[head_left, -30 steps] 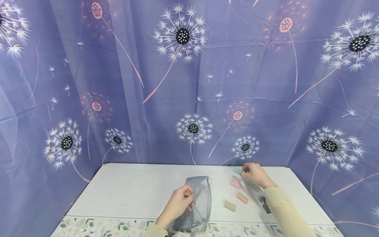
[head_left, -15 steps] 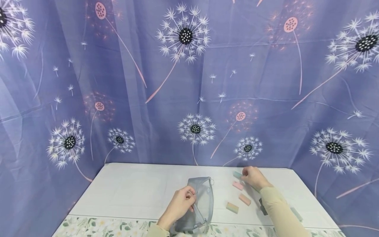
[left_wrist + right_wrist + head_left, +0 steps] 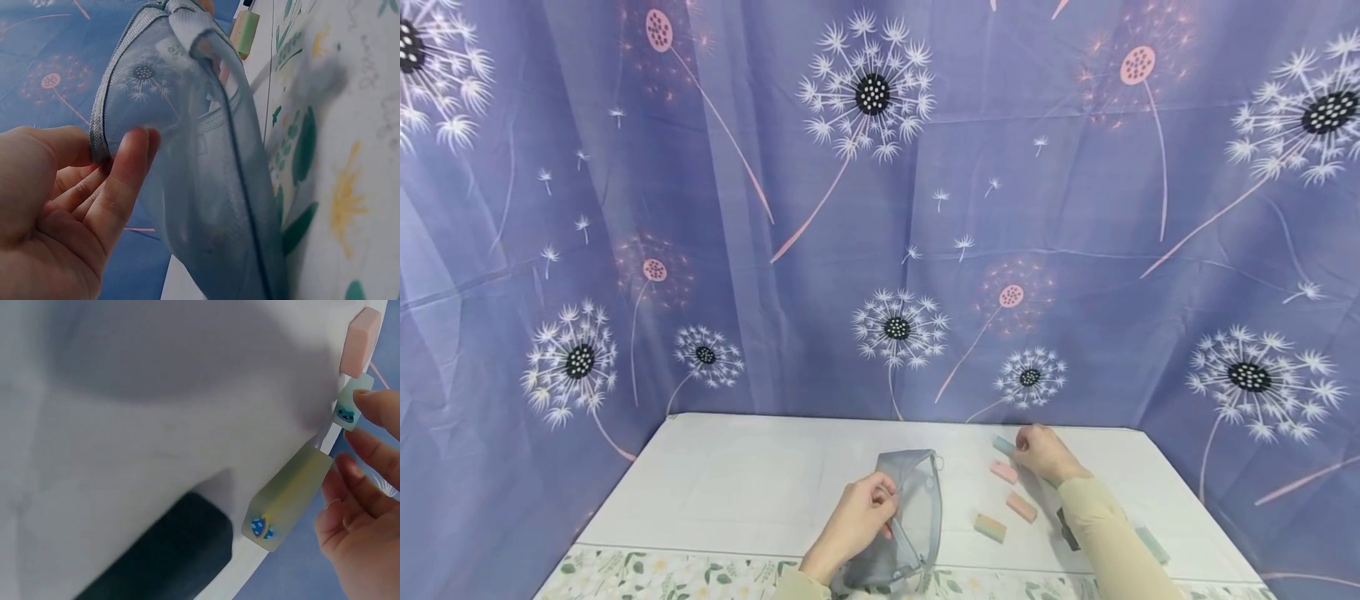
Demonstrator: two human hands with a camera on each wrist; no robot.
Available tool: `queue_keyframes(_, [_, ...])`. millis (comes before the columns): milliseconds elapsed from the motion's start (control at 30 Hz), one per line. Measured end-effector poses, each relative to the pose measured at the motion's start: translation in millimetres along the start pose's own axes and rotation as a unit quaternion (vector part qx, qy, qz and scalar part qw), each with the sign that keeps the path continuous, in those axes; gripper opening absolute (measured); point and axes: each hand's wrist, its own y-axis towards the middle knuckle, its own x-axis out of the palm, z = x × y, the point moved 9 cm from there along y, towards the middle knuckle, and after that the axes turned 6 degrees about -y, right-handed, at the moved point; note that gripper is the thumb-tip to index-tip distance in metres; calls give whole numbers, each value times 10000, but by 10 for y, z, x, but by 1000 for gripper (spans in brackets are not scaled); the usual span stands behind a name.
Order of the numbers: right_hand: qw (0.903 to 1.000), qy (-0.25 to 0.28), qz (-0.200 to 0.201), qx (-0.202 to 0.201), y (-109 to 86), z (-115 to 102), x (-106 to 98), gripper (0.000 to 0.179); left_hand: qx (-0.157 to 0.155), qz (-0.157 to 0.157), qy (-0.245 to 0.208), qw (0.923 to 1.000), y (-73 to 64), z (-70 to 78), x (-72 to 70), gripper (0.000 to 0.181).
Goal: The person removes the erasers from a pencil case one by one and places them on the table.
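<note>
My left hand (image 3: pixel 856 521) pinches the zippered rim of a grey-blue see-through mesh pouch (image 3: pixel 919 500). The pouch gapes toward the right; in the left wrist view its mesh (image 3: pixel 206 187) hangs beside the thumb. At the table's back right, my right hand (image 3: pixel 1048 455) pinches the near end of a small blue-green eraser-like block (image 3: pixel 1003 446). A blue animal face is printed on that block (image 3: pixel 347 412) in the right wrist view. Close beside the fingers lies a translucent yellow-green block (image 3: pixel 290 497) with a rainbow print, hidden behind the hand in the head view.
Between pouch and right arm lie a pink block (image 3: pixel 1003 472), an orange block (image 3: pixel 1022 507) and a two-tone orange-green block (image 3: pixel 990 527). A black block (image 3: pixel 1067 531) is partly under the right sleeve; a pale green one (image 3: pixel 1152 545) lies beyond it. A floral strip (image 3: pixel 685 575) borders the table.
My right hand and the blue-green block have come slightly down, closer to the pink block. My left hand keeps its hold on the pouch. The head view has shifted a little.
</note>
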Motion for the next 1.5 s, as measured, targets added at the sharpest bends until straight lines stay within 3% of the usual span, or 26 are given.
queue_keyframes(433, [10000,-62,38,-39,-39,8,11,18,41,20,-78,10000,0,0,3,12])
queue_keyframes(700, [9986,265,411,-197,-53,-26,-169,37,70,-10,-115,9999,-8,5,8,13])
queue_keyframes(900, [9944,539,781,-473,-165,-266,-505,48,10,16,-77,10000,-2,-20,-7,13])
queue_keyframes(1033, [9882,648,1276,-554,-271,-407,-768,44,54,7,-77,10000,-8,-12,-7,13])
queue_keyframes(1167, [9845,821,1436,-576,-414,-532,-936,40,85,-56,-97,9999,-8,-1,28,14])
queue_keyframes(1333, [9816,1204,1397,-493,-577,-687,-1032,42,102,-81,-92,9999,5,-4,39,15])
queue_keyframes(1500, [9777,1639,1245,-411,-699,-874,-929,37,85,-84,-47,9999,4,1,35,15])
